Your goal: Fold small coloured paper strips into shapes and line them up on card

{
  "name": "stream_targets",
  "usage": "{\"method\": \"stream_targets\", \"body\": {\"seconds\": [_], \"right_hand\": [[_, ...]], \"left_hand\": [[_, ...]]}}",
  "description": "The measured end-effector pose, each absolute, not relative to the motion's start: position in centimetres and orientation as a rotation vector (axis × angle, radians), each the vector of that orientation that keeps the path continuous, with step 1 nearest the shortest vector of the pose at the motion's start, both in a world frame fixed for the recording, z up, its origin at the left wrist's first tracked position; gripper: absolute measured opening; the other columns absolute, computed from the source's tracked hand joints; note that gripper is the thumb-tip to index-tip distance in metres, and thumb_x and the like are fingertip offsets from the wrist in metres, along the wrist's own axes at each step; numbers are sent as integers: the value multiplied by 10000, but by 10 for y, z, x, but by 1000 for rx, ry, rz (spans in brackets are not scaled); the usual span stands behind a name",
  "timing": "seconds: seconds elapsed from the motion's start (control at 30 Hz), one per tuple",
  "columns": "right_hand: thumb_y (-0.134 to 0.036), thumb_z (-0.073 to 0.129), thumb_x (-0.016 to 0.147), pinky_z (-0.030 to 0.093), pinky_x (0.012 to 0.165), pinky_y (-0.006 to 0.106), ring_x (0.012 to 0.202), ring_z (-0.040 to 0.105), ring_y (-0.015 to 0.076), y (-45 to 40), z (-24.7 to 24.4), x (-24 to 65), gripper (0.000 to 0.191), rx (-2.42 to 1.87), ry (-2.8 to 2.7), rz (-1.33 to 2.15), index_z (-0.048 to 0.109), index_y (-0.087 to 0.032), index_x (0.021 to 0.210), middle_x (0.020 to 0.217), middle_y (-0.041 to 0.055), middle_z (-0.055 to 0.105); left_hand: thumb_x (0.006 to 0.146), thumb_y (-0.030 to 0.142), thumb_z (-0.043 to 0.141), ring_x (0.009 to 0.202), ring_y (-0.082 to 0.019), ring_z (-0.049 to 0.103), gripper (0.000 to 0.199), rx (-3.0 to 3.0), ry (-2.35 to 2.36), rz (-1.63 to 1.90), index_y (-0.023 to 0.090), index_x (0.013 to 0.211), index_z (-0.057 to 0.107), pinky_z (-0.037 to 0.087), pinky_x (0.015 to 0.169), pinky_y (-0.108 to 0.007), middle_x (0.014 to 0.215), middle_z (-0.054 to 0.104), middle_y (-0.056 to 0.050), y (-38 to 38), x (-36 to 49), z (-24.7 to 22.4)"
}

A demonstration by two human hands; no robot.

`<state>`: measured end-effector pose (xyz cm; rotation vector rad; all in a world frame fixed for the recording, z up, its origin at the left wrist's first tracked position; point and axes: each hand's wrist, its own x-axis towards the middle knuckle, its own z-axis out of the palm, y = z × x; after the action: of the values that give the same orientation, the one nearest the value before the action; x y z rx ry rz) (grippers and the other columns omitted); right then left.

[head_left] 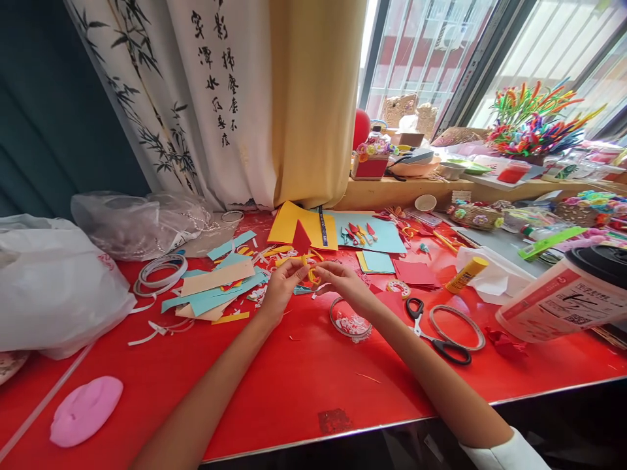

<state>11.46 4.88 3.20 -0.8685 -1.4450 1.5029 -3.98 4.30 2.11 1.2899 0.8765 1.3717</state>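
Observation:
Above the middle of the red table point(274, 398), my left hand point(284, 282) is closed in a pinch. It grips a small paper piece with a pointed red top point(301, 239) and a yellow strip point(304, 260) at its base. Close beside it, my right hand point(343, 282) has its thumb and fingertips drawn together near a curled yellow strip point(312, 274). Whether that strip belongs to the same piece is hard to make out. Similar small finished paper pieces point(360, 232) lie on a light blue sheet point(392, 243) behind my hands.
Paper offcuts point(215, 290) and tape rolls point(161, 273) lie left, by a white plastic bag point(53, 281) and pink clay point(87, 411). At right are scissors point(431, 336), a metal ring point(458, 326), a glue stick point(467, 274), red paper squares point(416, 274) and a large lidded cup point(563, 300).

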Motion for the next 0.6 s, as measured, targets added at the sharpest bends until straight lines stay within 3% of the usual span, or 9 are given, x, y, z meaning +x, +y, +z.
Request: {"method": "stream_targets", "body": {"seconds": [0.2, 0.4, 0.6], "right_hand": [[-368, 579, 752, 446, 539, 234, 590, 526, 100, 51, 24, 113, 224, -912, -1611, 1233, 631, -159, 812, 703, 8, 557], [-366, 601, 737, 331, 431, 192, 480, 421, 59, 54, 16, 110, 207, -867, -1407, 1404, 573, -166, 783, 600, -37, 476], [-352, 634, 718, 370, 471, 175, 573, 467, 56, 51, 26, 114, 216, -738, -1247, 1593, 571, -166, 807, 755, -2, 532]], "left_hand": [[723, 352, 596, 712, -112, 508, 232, 1367, 1051, 1373, 156, 847, 599, 401, 665, -216, 786, 580, -7, 44, -38, 15], [727, 413, 576, 700, -120, 538, 283, 1344, 1058, 1427, 147, 818, 603, 431, 678, -234, 747, 582, -8, 48, -38, 7], [714, 455, 576, 690, -136, 555, 349, 1238, 1001, 1443, 133, 836, 634, 476, 659, -261, 731, 595, -24, 51, -42, 8]]}}
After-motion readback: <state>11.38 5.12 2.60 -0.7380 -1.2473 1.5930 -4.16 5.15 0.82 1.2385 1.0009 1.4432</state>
